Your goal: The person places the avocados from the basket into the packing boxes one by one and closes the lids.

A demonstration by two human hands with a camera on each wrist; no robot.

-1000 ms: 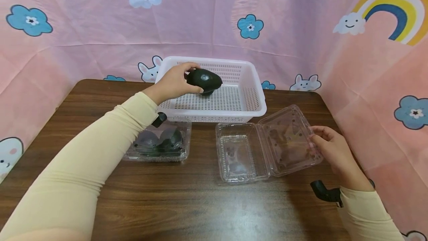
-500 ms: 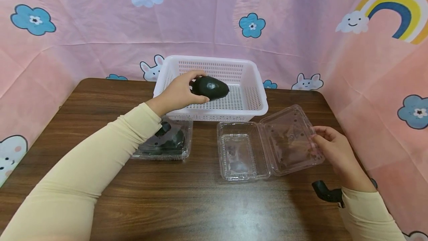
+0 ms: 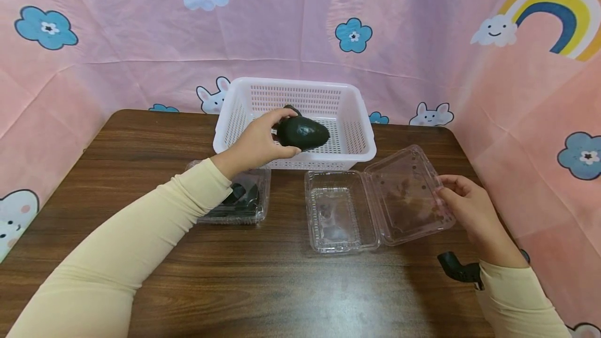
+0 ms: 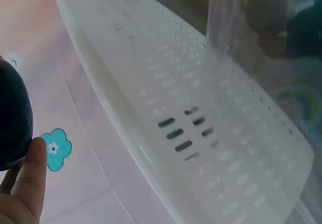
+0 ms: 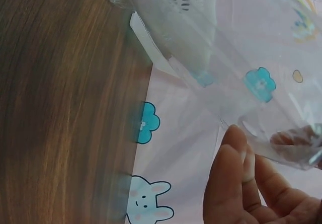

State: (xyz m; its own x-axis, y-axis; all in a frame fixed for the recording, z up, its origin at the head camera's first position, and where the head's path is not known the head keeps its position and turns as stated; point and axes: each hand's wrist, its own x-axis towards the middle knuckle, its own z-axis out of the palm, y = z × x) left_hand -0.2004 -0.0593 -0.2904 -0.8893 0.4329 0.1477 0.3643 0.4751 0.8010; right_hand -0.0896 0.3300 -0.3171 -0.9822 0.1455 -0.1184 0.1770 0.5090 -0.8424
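My left hand [image 3: 255,142] grips a dark green avocado [image 3: 302,133] above the front part of the white perforated basket [image 3: 359,147]. In the left wrist view the avocado [image 4: 12,121] sits at the left edge by a fingertip [image 4: 31,171], with the basket [image 4: 201,133] beyond. An open clear clamshell box [image 3: 340,213] lies in front of the basket. My right hand [image 3: 462,207] holds the outer edge of its raised lid [image 3: 406,194]. In the right wrist view my fingers [image 5: 234,176] touch the clear lid [image 5: 251,88].
A second, closed clear clamshell [image 3: 244,200] with dark avocados inside lies under my left forearm. The brown wooden table [image 3: 263,280] ends at a pink patterned cloth backdrop [image 3: 422,40] behind and to the right.
My left hand has carried the avocado to the right and nearer, from the basket's left rim to over its front part. The right hand has stayed on the lid.
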